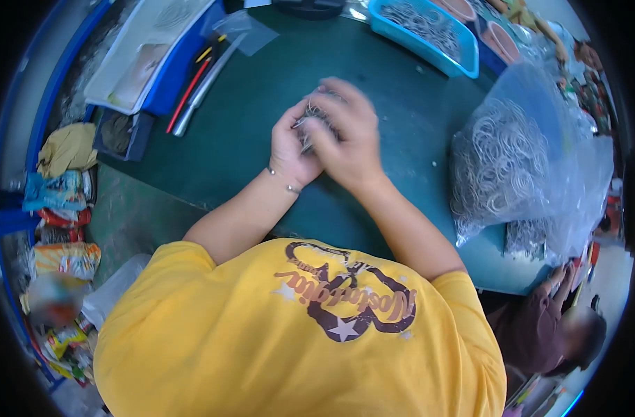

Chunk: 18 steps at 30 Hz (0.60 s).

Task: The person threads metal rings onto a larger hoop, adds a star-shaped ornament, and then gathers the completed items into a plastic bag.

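Note:
Over the middle of the green table, my left hand (294, 147) and my right hand (351, 132) are cupped together. Between the two palms sits a bunch of thin metal rings (306, 142), partly hidden by my fingers. My left hand wraps it from the left and below. The right hand, slightly blurred by motion, curls over it from above and the right. To the right stands a clear plastic bag (501, 163) full of similar silvery rings.
A turquoise basket (429, 48) of metal pieces stands at the far right. A blue-and-white tray (147, 62), a small dark box (119, 133) and a red stick (189, 96) lie at the left. Another person (543, 326) is at the lower right beside the table (227, 153).

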Available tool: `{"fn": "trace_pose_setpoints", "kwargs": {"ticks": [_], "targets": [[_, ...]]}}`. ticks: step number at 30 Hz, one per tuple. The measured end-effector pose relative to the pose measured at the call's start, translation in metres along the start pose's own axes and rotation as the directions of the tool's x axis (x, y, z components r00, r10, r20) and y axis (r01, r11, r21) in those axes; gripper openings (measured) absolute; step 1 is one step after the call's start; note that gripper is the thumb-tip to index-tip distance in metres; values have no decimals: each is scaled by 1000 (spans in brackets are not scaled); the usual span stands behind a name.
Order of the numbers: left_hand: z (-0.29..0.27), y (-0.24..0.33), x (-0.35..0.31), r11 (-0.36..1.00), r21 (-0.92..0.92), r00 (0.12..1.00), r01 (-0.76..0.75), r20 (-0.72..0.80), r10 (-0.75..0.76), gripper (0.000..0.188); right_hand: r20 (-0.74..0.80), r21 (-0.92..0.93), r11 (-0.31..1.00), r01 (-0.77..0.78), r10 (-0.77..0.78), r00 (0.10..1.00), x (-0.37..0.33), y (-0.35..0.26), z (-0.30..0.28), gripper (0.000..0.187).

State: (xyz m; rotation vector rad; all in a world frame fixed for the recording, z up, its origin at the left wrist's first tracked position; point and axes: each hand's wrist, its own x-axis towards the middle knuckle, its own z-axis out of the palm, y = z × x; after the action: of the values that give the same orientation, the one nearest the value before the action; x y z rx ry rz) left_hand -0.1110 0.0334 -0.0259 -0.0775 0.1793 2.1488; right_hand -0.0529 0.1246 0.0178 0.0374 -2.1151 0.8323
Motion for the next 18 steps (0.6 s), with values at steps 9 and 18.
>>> {"fn": "trace_pose_setpoints", "kwargs": {"ticks": [9, 18], "targets": [[-38, 8, 0, 926, 350, 984, -138, 155, 88, 32, 254, -175, 984, 33, 13, 967, -8, -2, -4, 36], [-28, 35, 18, 980, 172, 975, 101, 180, -133, 36, 118, -99, 968, -231, 242, 963, -55, 19, -59, 49]]}}
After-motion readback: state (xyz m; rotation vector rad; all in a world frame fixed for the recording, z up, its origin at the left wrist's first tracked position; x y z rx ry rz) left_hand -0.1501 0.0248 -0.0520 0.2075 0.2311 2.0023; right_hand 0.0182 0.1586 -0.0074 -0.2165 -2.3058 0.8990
